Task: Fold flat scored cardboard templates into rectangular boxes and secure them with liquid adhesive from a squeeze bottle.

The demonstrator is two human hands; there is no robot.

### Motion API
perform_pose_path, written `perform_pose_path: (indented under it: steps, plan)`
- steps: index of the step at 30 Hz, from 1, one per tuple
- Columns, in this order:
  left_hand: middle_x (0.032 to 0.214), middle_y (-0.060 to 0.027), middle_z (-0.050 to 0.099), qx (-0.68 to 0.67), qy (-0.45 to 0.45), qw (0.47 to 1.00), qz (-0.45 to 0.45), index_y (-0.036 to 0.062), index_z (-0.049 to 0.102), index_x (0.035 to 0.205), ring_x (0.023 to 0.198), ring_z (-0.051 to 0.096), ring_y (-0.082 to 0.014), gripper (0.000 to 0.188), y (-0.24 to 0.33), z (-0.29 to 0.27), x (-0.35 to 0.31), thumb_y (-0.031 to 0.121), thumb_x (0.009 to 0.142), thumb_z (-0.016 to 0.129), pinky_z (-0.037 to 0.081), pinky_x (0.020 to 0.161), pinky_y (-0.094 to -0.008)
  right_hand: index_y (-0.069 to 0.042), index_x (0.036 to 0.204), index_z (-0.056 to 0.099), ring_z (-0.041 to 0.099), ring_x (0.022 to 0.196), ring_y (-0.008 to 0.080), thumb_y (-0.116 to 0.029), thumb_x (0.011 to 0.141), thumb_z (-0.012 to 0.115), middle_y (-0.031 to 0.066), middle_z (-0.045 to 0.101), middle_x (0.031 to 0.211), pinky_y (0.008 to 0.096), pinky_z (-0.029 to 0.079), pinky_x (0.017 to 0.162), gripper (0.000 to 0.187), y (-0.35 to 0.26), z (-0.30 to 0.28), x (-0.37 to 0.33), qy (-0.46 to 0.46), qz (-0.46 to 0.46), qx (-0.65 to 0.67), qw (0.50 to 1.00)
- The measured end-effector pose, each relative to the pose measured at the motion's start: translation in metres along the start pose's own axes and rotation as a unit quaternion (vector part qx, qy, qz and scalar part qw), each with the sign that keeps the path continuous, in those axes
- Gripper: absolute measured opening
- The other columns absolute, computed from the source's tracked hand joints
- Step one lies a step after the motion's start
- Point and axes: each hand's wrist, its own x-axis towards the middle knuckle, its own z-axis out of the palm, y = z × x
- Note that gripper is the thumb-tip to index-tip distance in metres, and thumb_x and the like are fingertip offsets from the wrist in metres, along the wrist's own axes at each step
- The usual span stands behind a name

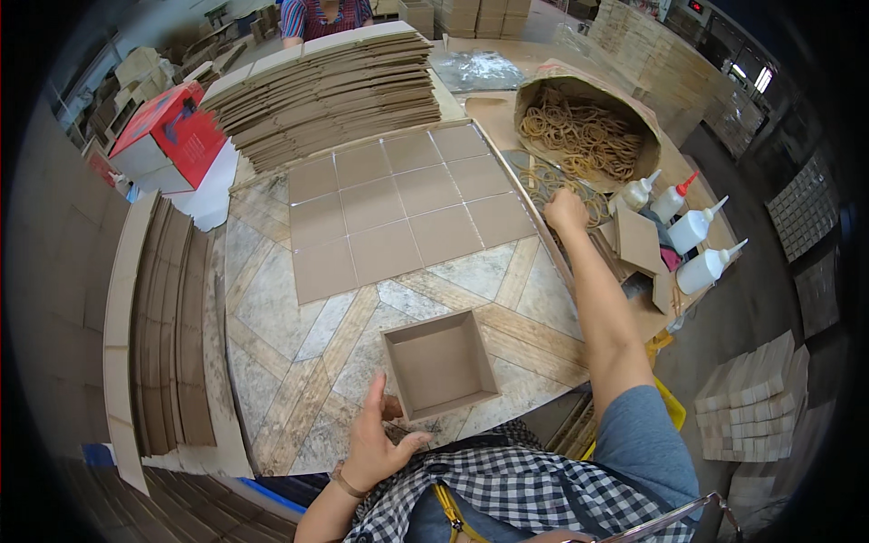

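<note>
A square open box (442, 365) of brown board lies on the patterned tabletop near its front edge. Beside its lower left corner is my left hand (380, 442), fingers and thumb apart, holding nothing. My right arm stretches out to the far right, where my right hand (567, 212) is closed among loose rubber bands (543, 181). Its fingertips are hidden, so what they hold does not show. A brown board sheet (376, 201), divided into rectangles by whitish lines, lies flat beyond the box.
A sack (654, 136) of rubber bands lies behind my right hand. Several white glue bottles (690, 232) and small board pieces (638, 242) are to its right. Tall stacks of board sheets (335, 100) stand at the back and left (167, 335), near a red box (172, 136). Another person (324, 16) is beyond.
</note>
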Motion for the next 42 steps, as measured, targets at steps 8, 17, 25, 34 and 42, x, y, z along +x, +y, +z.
perform_pose_path:
  steps: [8,17,25,34,42]
  plan:
    - [0.086,-0.0142,0.062,0.141,-0.001,0.970,0.200,0.0003,0.042,0.134,0.074,0.060,-0.0290,0.071,-0.005,-0.033,0.004,0.026,0.076,0.075,0.049,0.067,-0.0358,-0.006,0.089,0.053,0.063,0.070,0.0379,-0.021,0.084,0.054,0.0168,0.064,0.074,0.0495,0.047,0.064,0.015,-0.010,-0.062,-0.042,0.153,-0.165,0.151,0.963]
    - [0.085,-0.0089,0.062,-0.302,-0.100,0.940,-0.120,0.0017,0.052,0.122,0.069,0.057,-0.0108,0.053,0.066,-0.039,0.063,0.011,0.075,0.074,0.046,0.060,-0.0260,-0.005,0.099,0.054,0.061,0.055,0.0273,-0.008,0.081,0.063,0.0129,0.060,0.064,0.0343,0.047,0.050,0.021,-0.103,-0.153,-0.263,-0.215,-0.507,0.411,0.726]
    - [0.094,-0.0117,0.061,0.186,0.002,0.983,0.005,0.0038,0.062,0.107,0.080,0.061,-0.0225,0.039,0.012,-0.051,0.000,0.001,0.068,0.063,0.048,0.070,-0.0328,-0.004,0.094,0.051,0.051,0.050,0.0161,0.000,0.074,0.061,0.0053,0.051,0.061,0.0300,0.042,0.049,0.023,-0.010,-0.159,-0.263,-0.198,-0.412,0.185,0.870]
    - [0.145,-0.0199,0.031,-0.005,-0.108,0.992,0.071,0.0057,0.026,0.143,0.135,0.032,-0.0329,0.085,-0.020,-0.037,0.061,0.008,0.065,0.060,0.027,0.111,-0.0445,0.002,0.136,0.037,0.053,0.117,0.0336,-0.013,0.070,0.060,0.0209,0.053,0.124,0.0365,0.040,0.100,0.071,-0.009,-0.094,-0.224,-0.262,-0.455,0.356,0.773]
    - [0.109,-0.0105,0.061,-0.137,-0.021,0.990,0.017,0.0028,0.053,0.113,0.109,0.058,-0.0204,0.045,-0.048,-0.035,0.095,-0.006,0.069,0.052,0.032,0.109,-0.0423,0.003,0.096,0.064,0.063,0.082,0.0185,0.000,0.074,0.049,0.0106,0.067,0.089,0.0285,0.049,0.074,0.027,-0.036,-0.059,-0.193,-0.267,-0.327,0.449,0.788]
